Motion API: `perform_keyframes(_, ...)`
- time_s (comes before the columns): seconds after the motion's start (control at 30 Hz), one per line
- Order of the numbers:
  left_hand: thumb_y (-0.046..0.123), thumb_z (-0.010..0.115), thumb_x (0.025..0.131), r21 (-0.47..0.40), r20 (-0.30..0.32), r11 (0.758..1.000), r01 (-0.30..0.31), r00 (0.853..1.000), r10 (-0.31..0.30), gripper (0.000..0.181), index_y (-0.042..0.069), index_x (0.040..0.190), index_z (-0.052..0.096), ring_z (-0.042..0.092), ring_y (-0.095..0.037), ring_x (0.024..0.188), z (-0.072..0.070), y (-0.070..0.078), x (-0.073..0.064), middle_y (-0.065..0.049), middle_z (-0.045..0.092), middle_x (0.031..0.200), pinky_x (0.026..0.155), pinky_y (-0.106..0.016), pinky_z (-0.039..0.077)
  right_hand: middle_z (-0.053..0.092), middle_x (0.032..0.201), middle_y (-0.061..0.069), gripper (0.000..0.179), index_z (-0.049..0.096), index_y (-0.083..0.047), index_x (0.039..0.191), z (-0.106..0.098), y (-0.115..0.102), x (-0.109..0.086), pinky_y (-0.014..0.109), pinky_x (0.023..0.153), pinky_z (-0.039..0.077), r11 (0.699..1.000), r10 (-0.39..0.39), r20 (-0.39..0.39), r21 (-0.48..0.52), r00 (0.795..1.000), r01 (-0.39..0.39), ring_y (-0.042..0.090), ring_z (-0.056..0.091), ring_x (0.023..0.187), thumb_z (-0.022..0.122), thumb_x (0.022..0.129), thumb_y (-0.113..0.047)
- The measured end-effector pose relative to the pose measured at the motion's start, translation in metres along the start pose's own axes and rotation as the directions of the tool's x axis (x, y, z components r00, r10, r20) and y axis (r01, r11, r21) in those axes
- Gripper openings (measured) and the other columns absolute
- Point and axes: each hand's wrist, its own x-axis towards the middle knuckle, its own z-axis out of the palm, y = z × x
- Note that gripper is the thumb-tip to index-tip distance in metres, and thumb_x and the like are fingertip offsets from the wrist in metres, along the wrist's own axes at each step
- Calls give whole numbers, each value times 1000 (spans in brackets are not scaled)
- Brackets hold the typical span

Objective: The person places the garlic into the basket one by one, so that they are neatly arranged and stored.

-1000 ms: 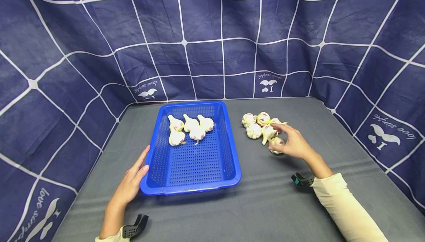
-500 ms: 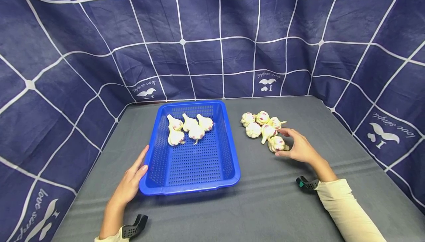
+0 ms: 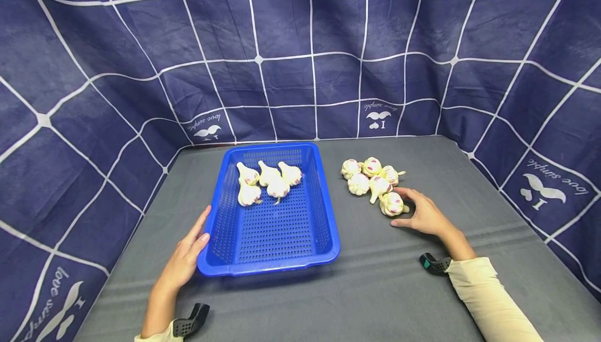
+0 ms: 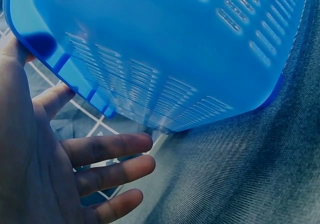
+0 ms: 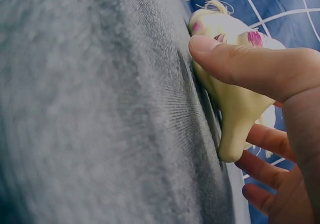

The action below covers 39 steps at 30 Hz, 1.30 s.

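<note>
My left hand (image 3: 183,258) rests at the left rim of a blue perforated plastic basket (image 3: 331,227), its fingers mostly straight. In the left wrist view, the thumb and index finger meet the basket's rim (image 4: 55,59) while the other fingers extend below it. Several garlic bulbs (image 3: 278,188) lie inside, toward the far end. Over on the right, my right hand (image 3: 424,219) is spread around the stem side of the nearest garlic bulb (image 3: 391,204). Seen from the right wrist, the thumb overlaps that bulb (image 5: 230,99) and the other fingers lie loosely beyond its stem.
More garlic bulbs (image 3: 359,184) are clustered on the grey cloth-covered table (image 3: 357,290), right of the basket and against the nearest bulb. A navy curtain (image 3: 291,86) with white grid lines encloses the back and both sides.
My right hand has drawn back a little to the right and toward me, with fingers parted, uncovering the nearest garlic bulb. The left hand and basket stay in place.
</note>
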Motion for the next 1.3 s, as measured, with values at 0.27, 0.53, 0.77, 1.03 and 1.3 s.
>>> perform_keyframes(0.27,9,42,103,-3,-9,1000,-23,1000,23,56,13,157,28,28,11,130,0,1,0,-21,29,157,103,-4,23,66,116,15,74,61,-5,127,3,-4,2,51,85,44,1000,-14,-15,-27,1000,14,34,60,103,94,63,-21)
perform_keyframes(0.53,8,43,103,-3,-6,1000,-30,1000,30,56,12,157,29,29,12,129,0,1,1,-21,30,157,102,-4,24,68,111,13,67,65,-6,120,3,-12,0,52,86,45,999,14,-20,-32,1000,-15,35,60,102,94,62,-24)
perform_keyframes(0.77,9,43,103,-11,-6,999,-32,999,32,56,12,157,28,28,13,131,-1,2,1,-22,30,156,103,-4,22,69,111,13,66,64,-8,119,1,-21,1,54,86,48,999,32,-50,0,998,-32,37,64,101,94,63,-25)
perform_keyframes(1.03,11,43,104,2,-6,1000,-2,1000,2,56,15,157,28,28,12,129,-1,3,-1,-20,30,157,101,-4,23,70,107,12,63,62,-5,111,-1,-37,8,51,86,52,997,-1,-87,75,996,7,38,68,100,95,59,-14)
perform_keyframes(1.3,11,43,104,-2,-3,1000,-9,1000,9,56,14,157,28,28,10,130,-1,4,-1,-20,30,157,101,-4,23,71,104,12,60,57,-7,103,0,-47,16,50,86,53,997,13,-68,75,998,-8,34,69,99,94,57,-11)
